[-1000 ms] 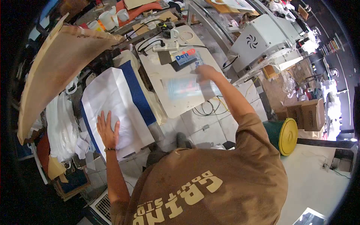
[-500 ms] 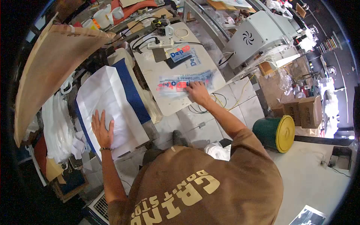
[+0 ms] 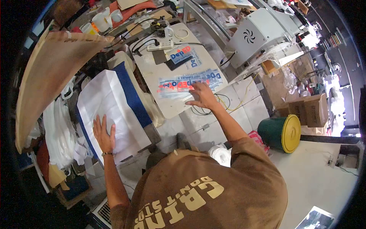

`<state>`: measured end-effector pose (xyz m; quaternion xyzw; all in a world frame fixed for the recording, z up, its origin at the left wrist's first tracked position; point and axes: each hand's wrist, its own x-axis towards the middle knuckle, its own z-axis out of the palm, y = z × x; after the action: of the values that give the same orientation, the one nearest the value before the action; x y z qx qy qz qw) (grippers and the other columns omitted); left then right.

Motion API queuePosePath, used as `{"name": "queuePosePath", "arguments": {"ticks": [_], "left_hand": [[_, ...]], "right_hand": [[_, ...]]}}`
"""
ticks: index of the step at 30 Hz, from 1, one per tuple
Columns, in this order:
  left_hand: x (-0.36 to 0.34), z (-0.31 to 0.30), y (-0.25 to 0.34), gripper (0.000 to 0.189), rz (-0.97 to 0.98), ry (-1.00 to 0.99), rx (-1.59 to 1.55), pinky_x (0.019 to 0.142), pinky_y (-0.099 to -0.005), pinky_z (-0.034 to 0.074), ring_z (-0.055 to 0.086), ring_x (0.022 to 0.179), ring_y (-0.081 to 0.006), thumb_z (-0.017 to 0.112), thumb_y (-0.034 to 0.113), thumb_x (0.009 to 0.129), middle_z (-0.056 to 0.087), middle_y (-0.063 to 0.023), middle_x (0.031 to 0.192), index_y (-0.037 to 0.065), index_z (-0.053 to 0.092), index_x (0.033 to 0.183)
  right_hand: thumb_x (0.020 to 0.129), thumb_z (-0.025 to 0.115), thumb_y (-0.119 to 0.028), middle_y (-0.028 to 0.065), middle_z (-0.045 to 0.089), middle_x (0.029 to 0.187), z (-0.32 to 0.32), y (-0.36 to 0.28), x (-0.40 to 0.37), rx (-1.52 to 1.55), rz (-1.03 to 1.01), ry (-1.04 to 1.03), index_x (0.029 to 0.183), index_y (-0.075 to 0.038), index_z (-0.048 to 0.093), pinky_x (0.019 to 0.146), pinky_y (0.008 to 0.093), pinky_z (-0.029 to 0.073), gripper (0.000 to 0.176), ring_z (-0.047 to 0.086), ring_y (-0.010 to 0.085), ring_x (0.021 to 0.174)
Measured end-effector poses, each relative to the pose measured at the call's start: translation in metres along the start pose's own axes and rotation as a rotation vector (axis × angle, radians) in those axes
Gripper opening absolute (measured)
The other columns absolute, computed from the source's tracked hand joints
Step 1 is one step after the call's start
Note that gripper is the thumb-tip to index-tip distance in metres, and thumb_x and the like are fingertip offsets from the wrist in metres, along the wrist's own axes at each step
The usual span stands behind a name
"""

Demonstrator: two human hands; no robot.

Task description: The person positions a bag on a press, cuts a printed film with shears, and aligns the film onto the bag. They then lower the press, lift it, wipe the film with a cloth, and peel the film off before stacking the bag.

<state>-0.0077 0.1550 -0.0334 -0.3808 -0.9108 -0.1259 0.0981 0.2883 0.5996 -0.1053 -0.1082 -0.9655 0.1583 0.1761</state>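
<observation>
My left hand (image 3: 103, 135) lies flat with its fingers spread on a smooth white sheet of cloth (image 3: 106, 99). Beneath that cloth shows a dark blue pad (image 3: 131, 89), at its right edge and along its left side. Over a cream table (image 3: 171, 107) is my right hand (image 3: 202, 95), thumb out and fingers apart. Its fingertips are right at a stack of clear printed film strips (image 3: 171, 82) with red and blue "DepED" lettering. Another printed film (image 3: 181, 55) lies farther back, partly over a dark flat piece (image 3: 176, 65).
A white power strip (image 3: 160, 46) with black cords sits at the table's back. A curved tan panel (image 3: 57, 72) rises at left. At right stand a grey machine (image 3: 255, 34), a green bucket with a yellow lid (image 3: 291, 133) and a cardboard box (image 3: 309, 110).
My right hand has opened out from the film strips, its thumb now drawn away toward me; the strips show more sharply and spread. My left hand stays flat on the cloth.
</observation>
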Motion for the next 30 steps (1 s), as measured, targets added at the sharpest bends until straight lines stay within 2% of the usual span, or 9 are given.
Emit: {"name": "queuePosePath", "arguments": {"ticks": [6,10,11,14,18,22,26,27,30], "left_hand": [[-0.001,0.001,-0.001,0.065,-0.027,-0.008,0.007,0.124,-0.0575,0.021,0.031,0.152,-0.0428,0.062,0.047,0.098,0.035,-0.0156,0.166,0.017,0.050,0.154],[-0.001,0.001,-0.001,0.065,-0.041,-0.014,0.003,0.124,-0.0573,0.020,0.029,0.152,-0.0431,0.062,0.049,0.098,0.034,-0.0147,0.167,0.019,0.050,0.154],[-0.001,0.000,0.001,0.064,-0.041,-0.005,0.009,0.124,-0.0571,0.020,0.029,0.152,-0.0432,0.062,0.050,0.098,0.033,-0.0142,0.167,0.020,0.050,0.154],[-0.002,0.004,-0.002,0.064,-0.047,-0.005,0.024,0.124,-0.0576,0.020,0.029,0.152,-0.0438,0.061,0.050,0.099,0.034,-0.0147,0.167,0.020,0.051,0.154],[-0.005,0.019,-0.014,0.067,-0.007,0.046,0.055,0.124,-0.0596,0.019,0.026,0.154,-0.0434,0.059,0.056,0.098,0.032,-0.0156,0.167,0.021,0.049,0.155],[0.002,0.003,-0.001,0.070,-0.113,-0.117,0.066,0.125,-0.0590,0.019,0.022,0.155,-0.0423,0.058,0.060,0.097,0.026,-0.0173,0.169,0.020,0.049,0.154],[0.028,-0.003,-0.021,0.071,-0.084,-0.211,-0.046,0.121,-0.0624,0.024,0.029,0.151,-0.0456,0.055,0.062,0.098,0.037,-0.0216,0.163,0.017,0.051,0.153],[0.033,0.020,-0.034,0.069,-0.030,0.064,-0.177,0.118,-0.0663,0.026,0.032,0.149,-0.0491,0.056,0.062,0.097,0.040,-0.0227,0.160,0.020,0.052,0.152],[0.048,0.021,-0.009,0.066,-0.036,0.060,0.078,0.117,-0.0681,0.027,0.033,0.147,-0.0507,0.058,0.059,0.097,0.038,-0.0226,0.161,0.024,0.052,0.152]], "right_hand": [[0.080,0.078,-0.018,0.0182,0.065,0.133,0.030,0.022,-0.003,0.041,0.081,0.119,0.121,-0.009,0.072,0.110,0.0516,0.043,0.043,0.057,0.0396,0.128],[0.079,0.078,-0.017,0.0171,0.067,0.115,0.037,0.032,0.004,0.018,0.105,0.061,0.118,-0.008,0.073,0.097,0.0488,0.049,0.040,0.062,0.0396,0.111],[0.079,0.080,-0.023,0.0182,0.066,0.108,0.044,0.041,0.005,0.041,-0.006,0.126,0.118,-0.008,0.073,0.092,0.0479,0.050,0.042,0.061,0.0398,0.105],[0.080,0.082,-0.025,0.0211,0.064,0.120,0.021,0.020,0.012,0.113,0.099,0.062,0.122,-0.009,0.070,0.096,0.0480,0.050,0.047,0.061,0.0415,0.111],[0.079,0.084,-0.032,0.0232,0.062,0.129,0.035,0.017,0.030,-0.113,0.028,0.241,0.129,-0.003,0.065,0.101,0.0496,0.046,0.061,0.059,0.0433,0.116],[0.072,0.088,-0.040,0.0200,0.065,0.127,0.061,0.058,0.036,-0.105,0.140,0.136,0.131,-0.002,0.065,0.100,0.0499,0.047,0.073,0.060,0.0410,0.117],[0.068,0.090,-0.037,0.0173,0.067,0.119,0.038,0.043,0.053,-0.120,0.210,-0.012,0.128,-0.005,0.069,0.098,0.0503,0.047,0.072,0.061,0.0386,0.113],[0.067,0.090,-0.036,0.0166,0.067,0.118,0.034,0.039,0.055,-0.154,0.199,-0.050,0.128,-0.006,0.069,0.098,0.0502,0.047,0.072,0.062,0.0383,0.113],[0.064,0.092,-0.034,0.0146,0.067,0.118,0.028,0.031,0.064,-0.181,0.239,-0.134,0.127,-0.009,0.071,0.100,0.0498,0.046,0.071,0.061,0.0376,0.114]]}}
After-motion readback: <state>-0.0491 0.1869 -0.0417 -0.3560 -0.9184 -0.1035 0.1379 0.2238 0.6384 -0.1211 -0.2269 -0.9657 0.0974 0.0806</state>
